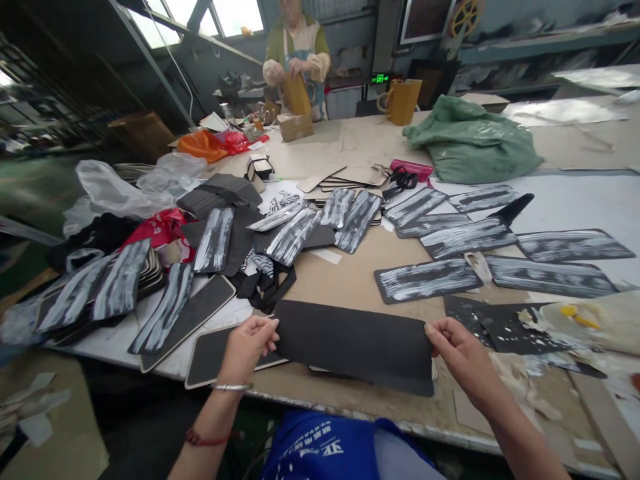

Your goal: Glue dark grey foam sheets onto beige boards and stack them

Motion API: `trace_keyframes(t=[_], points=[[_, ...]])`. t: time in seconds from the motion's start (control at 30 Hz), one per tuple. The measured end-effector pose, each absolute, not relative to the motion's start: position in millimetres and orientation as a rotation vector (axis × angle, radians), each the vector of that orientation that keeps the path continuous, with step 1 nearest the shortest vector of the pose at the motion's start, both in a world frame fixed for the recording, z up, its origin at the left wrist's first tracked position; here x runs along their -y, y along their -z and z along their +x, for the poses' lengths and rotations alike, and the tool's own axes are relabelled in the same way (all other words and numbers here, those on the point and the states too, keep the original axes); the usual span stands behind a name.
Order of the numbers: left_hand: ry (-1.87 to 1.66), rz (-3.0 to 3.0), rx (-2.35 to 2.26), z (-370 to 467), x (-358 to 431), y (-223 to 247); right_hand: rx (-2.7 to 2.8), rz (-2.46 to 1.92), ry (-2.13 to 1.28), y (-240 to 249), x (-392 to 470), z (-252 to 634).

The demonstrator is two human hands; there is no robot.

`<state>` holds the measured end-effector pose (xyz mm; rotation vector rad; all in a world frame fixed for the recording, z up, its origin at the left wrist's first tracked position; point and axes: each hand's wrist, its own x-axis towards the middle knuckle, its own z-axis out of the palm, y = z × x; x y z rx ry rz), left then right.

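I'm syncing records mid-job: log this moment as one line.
left hand: pinching left end of black panel | right hand: pinching its right end | visible face: unstreaked | white-streaked pieces: lying beyond

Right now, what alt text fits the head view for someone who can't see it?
The left hand and right hand hold a plain black sheet by opposite ends over a cluttered table. White-streaked black strips lie scattered beyond it; across the table stands a co-worker.

Left hand (250,340) bare; slim silvery bangle (234,387) at wrist, red cord bracelet (206,440) farther up forearm. Bright blue apron (293,437) on torso, white characters (327,445) printed on front; pale greyish cloth (400,460) shows beside it.
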<state>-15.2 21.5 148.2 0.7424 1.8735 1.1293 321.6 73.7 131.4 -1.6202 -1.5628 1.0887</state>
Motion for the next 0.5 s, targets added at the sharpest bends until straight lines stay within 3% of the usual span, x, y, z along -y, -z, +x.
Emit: trace_keyframes(t=[0.23,0.5], points=[[-0.663,0.773,-2.003,1.1,-51.6,-57.9,1.682,-1.944,-0.803,-37.7,-93.2,333.5],[-0.566,0.845,-1.981,3.9,-58.5,-26.3,1.787,-2.071,-0.711,-16.8,-99.9,338.4]])
